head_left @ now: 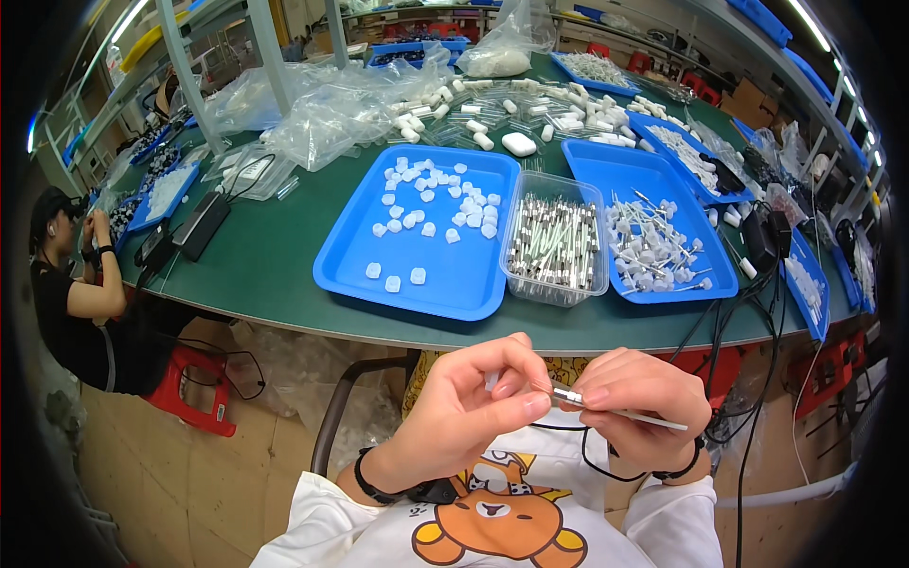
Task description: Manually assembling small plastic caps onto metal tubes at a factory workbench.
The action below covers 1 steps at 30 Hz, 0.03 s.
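Just in front of my chest, my right hand (644, 399) pinches a thin pale rod with a silver and dark collar (568, 396). The rod's tail (653, 418) sticks out to the right past the fingers. My left hand (488, 393) is closed, its thumb and fingertips right at the collar end of the rod. A whitish bit shows among the curled left fingers, too small to name. Beyond my hands stands a clear plastic tub (554, 293) full of similar rods. To its left, a blue tray (421, 295) holds many small translucent white caps (429, 229).
On the right, another blue tray (686, 289) carries rods with white caps fitted. White cylinders and clear tubes (492, 109) pile up behind, beside plastic bags (331, 114). Black cables (757, 331) hang at the table's right edge. A co-worker (80, 275) sits far left near a red stool (194, 388).
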### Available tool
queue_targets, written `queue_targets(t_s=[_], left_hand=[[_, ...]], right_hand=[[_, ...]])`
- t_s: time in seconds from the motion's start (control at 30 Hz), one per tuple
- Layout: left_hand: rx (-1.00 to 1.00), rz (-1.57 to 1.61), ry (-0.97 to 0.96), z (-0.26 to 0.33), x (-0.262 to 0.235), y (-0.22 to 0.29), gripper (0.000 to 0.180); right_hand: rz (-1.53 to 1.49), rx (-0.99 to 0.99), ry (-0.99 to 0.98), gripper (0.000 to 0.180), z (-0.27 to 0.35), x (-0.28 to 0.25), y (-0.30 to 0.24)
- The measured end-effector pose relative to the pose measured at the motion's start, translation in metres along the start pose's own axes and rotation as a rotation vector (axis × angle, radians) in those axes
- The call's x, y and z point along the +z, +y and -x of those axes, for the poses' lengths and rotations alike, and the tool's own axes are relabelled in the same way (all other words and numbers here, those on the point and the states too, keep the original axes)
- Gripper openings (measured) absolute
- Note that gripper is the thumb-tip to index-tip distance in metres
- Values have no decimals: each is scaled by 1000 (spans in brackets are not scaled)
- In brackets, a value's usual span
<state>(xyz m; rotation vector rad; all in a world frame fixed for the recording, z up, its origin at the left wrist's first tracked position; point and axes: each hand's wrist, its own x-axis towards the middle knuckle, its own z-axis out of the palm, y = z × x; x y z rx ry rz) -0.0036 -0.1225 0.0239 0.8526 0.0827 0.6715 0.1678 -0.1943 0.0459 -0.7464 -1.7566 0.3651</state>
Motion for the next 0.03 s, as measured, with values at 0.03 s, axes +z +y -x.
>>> queue_targets(t_s=[0.03], left_hand=[[1, 0, 0, 0, 0, 0, 9]], right_hand=[[8, -12, -7, 35, -1, 0, 0]])
